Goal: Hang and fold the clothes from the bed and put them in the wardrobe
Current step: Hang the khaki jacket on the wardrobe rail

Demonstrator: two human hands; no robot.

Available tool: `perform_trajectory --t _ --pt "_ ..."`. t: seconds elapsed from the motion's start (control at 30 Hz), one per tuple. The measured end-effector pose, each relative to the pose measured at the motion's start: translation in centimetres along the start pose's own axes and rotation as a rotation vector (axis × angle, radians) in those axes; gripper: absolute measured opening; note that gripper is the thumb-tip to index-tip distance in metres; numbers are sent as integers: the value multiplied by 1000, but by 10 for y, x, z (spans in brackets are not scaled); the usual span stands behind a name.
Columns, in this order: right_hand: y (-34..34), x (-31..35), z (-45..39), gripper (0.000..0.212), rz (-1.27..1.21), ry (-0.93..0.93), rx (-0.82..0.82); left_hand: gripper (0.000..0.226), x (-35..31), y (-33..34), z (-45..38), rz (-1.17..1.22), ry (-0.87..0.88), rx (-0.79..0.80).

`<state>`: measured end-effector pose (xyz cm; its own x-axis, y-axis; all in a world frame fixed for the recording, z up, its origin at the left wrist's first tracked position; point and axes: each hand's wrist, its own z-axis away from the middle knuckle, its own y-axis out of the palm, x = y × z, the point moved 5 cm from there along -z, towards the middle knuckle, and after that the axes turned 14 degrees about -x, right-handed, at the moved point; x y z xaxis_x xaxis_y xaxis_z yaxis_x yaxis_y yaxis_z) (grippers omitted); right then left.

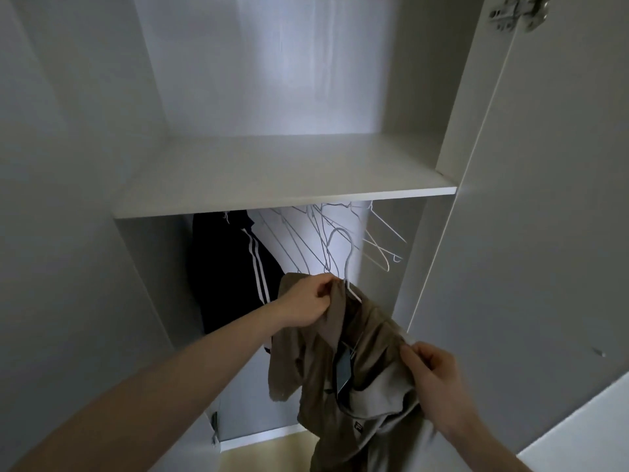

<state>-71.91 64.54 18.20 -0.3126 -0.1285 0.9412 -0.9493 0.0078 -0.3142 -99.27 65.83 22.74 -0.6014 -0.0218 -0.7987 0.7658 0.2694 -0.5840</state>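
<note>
Left hand [308, 299] reaches far forward, arm straight, fingers pinched; right hand [432, 376] is nearer, lower right, fingers pinched too.

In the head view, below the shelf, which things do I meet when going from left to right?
Dark striped garment → left hand → hook of the held hanger → empty hangers → right hand → open wardrobe door.

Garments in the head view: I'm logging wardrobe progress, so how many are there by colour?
Black with white stripes, hanging inside: 1
Khaki, on a hanger, gripped by left hand and right hand: 1
Total: 2
</note>
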Motion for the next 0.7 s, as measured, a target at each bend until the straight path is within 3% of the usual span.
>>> perform_trajectory --t 0.1,0.17,0.33,0.43,0.53,0.7 --pt "11 -16 -9 40 -60 26 -43 62 32 -16 -16 -107 -35 64" --pt "17 -28 -20 40 -80 38 -73 64 53 -29 -33 -164 -55 45" --pt "30 -44 -50 41 -125 62 -80 56 110 -71 -87 -197 -228 -243" --pt "32 -46 -61 28 -139 78 -63 75 141 -75 -111 -415 -338 -111" --pt "41 -38 -66 33 -134 51 -27 85 159 -71 -129 -654 -388 54" --pt "64 -19 -65 37 -82 -20 -17 71 178 -73 -149 -811 -458 109"
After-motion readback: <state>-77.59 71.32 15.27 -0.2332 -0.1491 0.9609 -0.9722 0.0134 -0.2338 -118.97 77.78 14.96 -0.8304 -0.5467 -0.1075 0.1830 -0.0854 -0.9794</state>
